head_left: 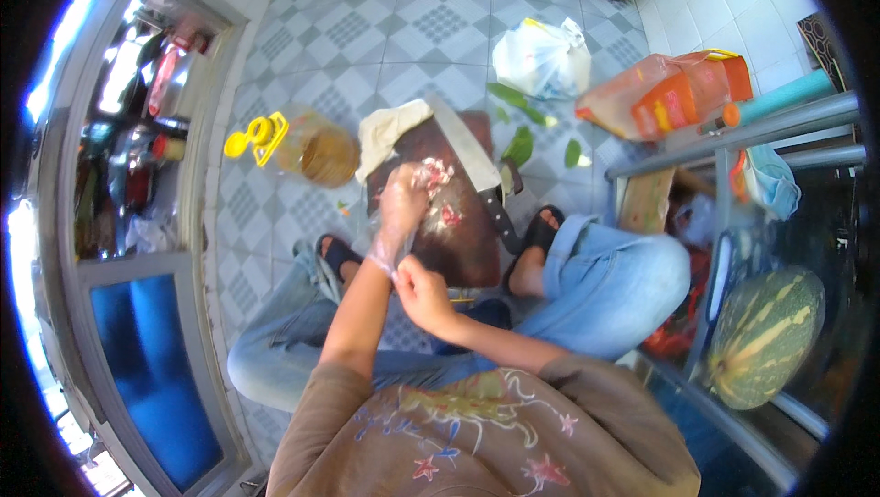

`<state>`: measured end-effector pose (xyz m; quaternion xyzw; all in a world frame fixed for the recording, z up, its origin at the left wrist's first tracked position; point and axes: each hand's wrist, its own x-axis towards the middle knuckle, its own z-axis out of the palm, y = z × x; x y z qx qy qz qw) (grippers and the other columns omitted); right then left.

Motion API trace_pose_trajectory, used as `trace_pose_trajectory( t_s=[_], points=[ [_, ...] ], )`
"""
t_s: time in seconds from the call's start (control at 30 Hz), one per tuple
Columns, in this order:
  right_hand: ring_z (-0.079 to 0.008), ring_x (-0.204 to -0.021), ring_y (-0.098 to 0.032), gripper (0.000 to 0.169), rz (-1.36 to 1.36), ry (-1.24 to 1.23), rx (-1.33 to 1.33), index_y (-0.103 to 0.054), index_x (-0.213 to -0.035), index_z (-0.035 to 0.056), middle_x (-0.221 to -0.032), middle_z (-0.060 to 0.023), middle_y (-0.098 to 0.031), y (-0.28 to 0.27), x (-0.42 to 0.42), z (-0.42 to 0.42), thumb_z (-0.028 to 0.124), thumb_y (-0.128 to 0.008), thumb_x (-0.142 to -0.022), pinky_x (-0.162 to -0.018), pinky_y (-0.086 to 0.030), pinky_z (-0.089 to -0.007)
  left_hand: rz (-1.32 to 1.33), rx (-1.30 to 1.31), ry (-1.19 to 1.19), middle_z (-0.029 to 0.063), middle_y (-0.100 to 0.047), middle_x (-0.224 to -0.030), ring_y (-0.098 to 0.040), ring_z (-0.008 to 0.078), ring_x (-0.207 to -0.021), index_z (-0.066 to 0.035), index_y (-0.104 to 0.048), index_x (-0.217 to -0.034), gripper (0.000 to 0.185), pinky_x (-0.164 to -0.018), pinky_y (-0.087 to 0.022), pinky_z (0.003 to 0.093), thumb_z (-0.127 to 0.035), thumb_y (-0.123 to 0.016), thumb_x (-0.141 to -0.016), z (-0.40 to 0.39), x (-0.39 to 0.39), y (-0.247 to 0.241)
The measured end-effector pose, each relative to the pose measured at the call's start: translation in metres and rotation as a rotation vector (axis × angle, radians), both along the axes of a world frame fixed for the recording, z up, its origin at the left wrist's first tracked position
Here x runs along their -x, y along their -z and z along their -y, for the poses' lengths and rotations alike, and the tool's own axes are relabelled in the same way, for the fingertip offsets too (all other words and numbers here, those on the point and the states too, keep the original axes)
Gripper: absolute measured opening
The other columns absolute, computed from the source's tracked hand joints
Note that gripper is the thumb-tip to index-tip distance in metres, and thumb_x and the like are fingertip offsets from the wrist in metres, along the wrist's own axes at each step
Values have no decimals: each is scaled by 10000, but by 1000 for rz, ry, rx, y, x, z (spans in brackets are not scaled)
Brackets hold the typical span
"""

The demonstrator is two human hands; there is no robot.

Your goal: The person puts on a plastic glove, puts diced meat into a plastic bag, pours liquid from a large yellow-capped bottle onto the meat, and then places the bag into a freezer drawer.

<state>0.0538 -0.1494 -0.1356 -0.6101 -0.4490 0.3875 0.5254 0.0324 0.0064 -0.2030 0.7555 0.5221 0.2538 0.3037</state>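
Note:
My left hand (pixel 404 198), in a thin clear plastic glove (pixel 385 249), is over a dark brown cutting board (pixel 464 249). Its fingers are curled beside reddish-white scraps of raw meat (pixel 434 175); whether they grip the scraps or only touch them is unclear. At the left wrist, my right hand (pixel 421 294) is bare and pinches the glove's cuff. Another small piece of meat (pixel 451 215) lies on the board. Along the board's right side rests a broad kitchen knife (pixel 467 146), its black handle towards me. A cream cloth (pixel 390 129) covers the far left corner.
Left of the board is a plastic jug (pixel 320 153) with a yellow cap. Green leaves (pixel 519 146) lie on the tiled floor to the right, near a white plastic bag (pixel 543 60) and an orange bag (pixel 674 98). A metal rack (pixel 718 187) with a striped pumpkin (pixel 766 339) stands close on the right.

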Motion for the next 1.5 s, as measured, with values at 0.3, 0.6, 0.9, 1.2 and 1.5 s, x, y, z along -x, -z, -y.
trace_pose_trajectory(
  t_s=[0.3, 0.6, 0.9, 1.2, 1.5],
  points=[
    [-395, -635, -583, 87, 14, -38, 1, -458, -825, 69, -637, -162, -558, 12, 13, 8, 77, -545, -826, -533, -432, -468, -148, -252, 104, 287, -414, -1308, -397, 407, -1232, 65, -332, -1331, 798, -1042, -302, 437, -294, -715, -730, 24, 34, 20],
    [-413, -627, -564, 108, 40, 43, 179, -452, -794, 68, -628, -175, -534, 54, 7, 11, 54, -558, -804, -534, -398, -501, 13, -374, 120, 293, -294, -1381, -302, 475, -1258, -50, -338, -1373, 880, -1034, -273, 521, -330, -766, -657, 43, 2, 36],
    [-412, -643, -577, 85, 108, -47, 211, -463, -849, 66, -658, -184, -573, 63, 7, 19, 98, -538, -826, -545, -421, -503, -227, -443, 304, 245, -315, -1388, -188, 455, -1334, -273, -467, -1327, 907, -1029, -173, 632, -344, -831, -499, 41, -2, 25],
    [-400, -650, -583, 94, 233, -18, 243, -443, -830, 81, -665, -159, -574, 82, -6, 11, 34, -515, -790, -556, -425, -501, -154, -348, 136, 155, -547, -936, -554, 365, -890, -137, -561, -1101, 528, -753, -452, 450, -25, -724, -611, 7, -1, 26],
    [-390, -632, -584, 97, 180, 14, 170, -437, -809, 74, -642, -154, -557, 66, -13, 0, 50, -531, -813, -545, -422, -487, 56, -184, -10, 200, -550, -1049, -526, 380, -989, -104, -625, -986, 309, -845, -439, 424, -169, -666, -687, -8, 5, -11]
  ],
)
